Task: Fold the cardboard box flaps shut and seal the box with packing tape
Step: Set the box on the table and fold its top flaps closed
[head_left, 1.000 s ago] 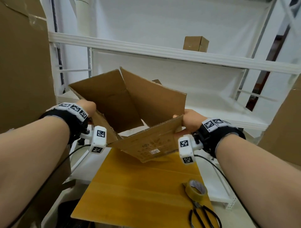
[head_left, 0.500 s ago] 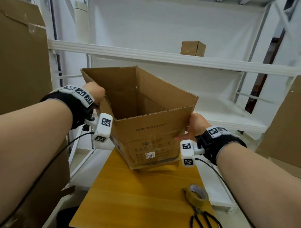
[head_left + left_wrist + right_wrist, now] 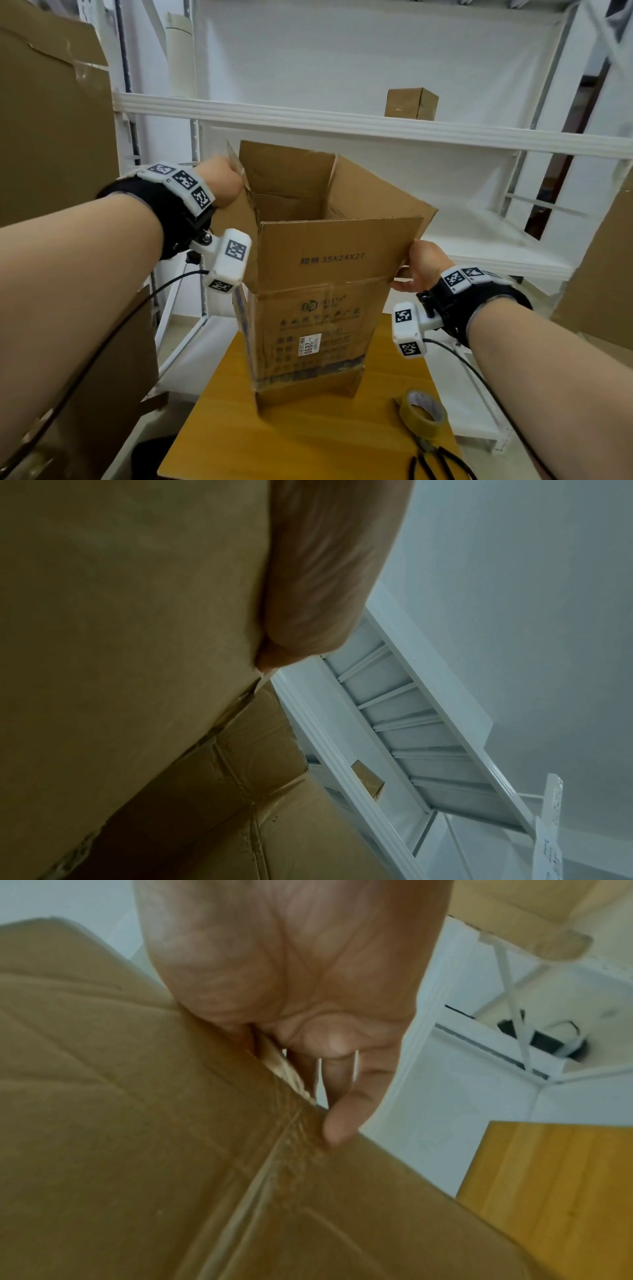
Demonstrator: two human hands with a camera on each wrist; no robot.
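Your left hand (image 3: 222, 181) grips the cardboard box (image 3: 308, 308) at its left flap, fingers hidden behind the card – your right hand (image 3: 423, 265) pinches the near flap's corner; box stands over the worktop's (image 3: 308, 442) far edge, printed "35X24X27", label "2890", other print blurred

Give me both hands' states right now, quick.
Left hand: grips the cardboard box at its upper left flap edge.
Right hand: grips the box's right front corner, fingers behind the flap.

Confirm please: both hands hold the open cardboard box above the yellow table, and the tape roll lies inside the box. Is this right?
Not quite. The tape roll lies on the yellow table beside the scissors, as the head view shows. Both hands do hold the open cardboard box.
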